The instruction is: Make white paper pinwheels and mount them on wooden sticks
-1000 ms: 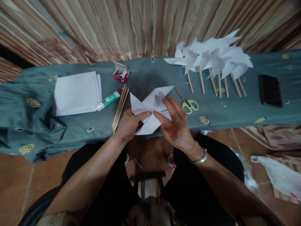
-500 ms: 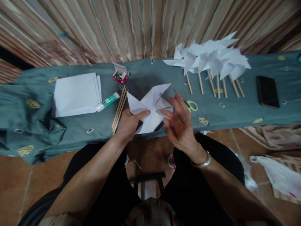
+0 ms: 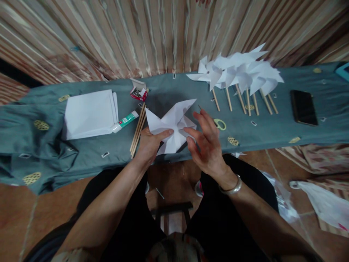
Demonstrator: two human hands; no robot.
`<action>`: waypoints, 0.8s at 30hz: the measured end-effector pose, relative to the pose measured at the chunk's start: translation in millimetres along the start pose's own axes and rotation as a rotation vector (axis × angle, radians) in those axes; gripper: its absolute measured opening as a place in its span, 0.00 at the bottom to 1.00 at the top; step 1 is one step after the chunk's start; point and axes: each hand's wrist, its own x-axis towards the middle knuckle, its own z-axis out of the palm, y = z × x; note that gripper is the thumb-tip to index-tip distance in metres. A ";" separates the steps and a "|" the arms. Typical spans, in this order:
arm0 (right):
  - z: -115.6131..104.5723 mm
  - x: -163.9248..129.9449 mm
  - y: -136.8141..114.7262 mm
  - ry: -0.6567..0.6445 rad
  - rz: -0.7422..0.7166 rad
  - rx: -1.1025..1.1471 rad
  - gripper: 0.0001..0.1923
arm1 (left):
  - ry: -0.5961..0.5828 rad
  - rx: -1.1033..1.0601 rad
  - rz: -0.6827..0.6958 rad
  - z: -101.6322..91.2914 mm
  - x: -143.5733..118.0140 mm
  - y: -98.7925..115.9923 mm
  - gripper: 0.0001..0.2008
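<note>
Paper pinwheel (image 3: 170, 125), white and half-folded, lies at the near edge of the grey-green tablecloth (image 3: 81, 153). The left hand (image 3: 148, 143) pinches its centre with thumb on top. The right hand (image 3: 205, 143) hovers with fingers spread loose, fingertips touching a right flap. Scissors (image 3: 219, 123) lie just beyond.

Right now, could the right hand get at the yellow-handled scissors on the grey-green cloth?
Probably yes: the right hand hovers open just beside the yellow-handled scissors, with nothing between them.
</note>
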 end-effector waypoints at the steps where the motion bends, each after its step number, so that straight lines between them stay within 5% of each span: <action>1: -1.0 0.5 0.8 0.002 0.006 -0.005 0.25 | 0.004 -0.001 0.012 -0.7 0.7 0.3 0.17; 24: -0.4 9.7 20.9 0.111 0.340 0.116 0.15 | 0.140 -0.014 -0.007 -9.0 2.9 9.6 0.17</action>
